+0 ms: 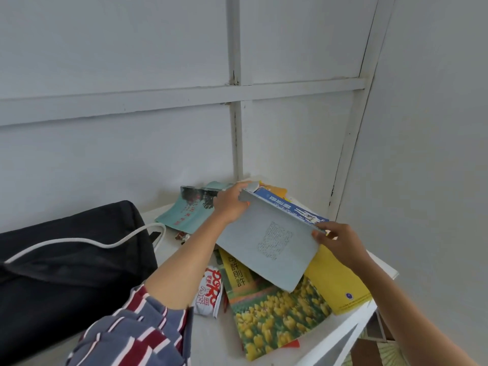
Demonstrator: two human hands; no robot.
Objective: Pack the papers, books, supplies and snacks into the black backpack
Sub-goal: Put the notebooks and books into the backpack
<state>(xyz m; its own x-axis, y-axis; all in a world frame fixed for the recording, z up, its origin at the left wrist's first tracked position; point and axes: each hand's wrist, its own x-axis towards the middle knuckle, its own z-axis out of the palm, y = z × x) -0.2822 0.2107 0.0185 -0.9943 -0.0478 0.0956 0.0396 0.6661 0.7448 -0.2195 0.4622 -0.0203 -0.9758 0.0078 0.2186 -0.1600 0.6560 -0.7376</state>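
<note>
A pale grey-blue book [266, 244] is lifted off the pile, tilted, its blue printed spine up. My left hand [229, 204] grips its far corner and my right hand [335, 241] pinches its near right corner. Under it lie a book with a yellow flower cover [274, 313], a yellow book [335, 281] and a teal book [184, 210]. A white and red snack packet [208, 294] lies beside my left forearm. The black backpack [66, 260] sits at the left with a white cord [87, 241] across it.
Everything rests on a white table [211, 339] pushed into a corner of grey panelled walls. More yellow and orange papers [277, 191] peek out behind the held book. The table's right edge [348, 331] drops to a patterned floor.
</note>
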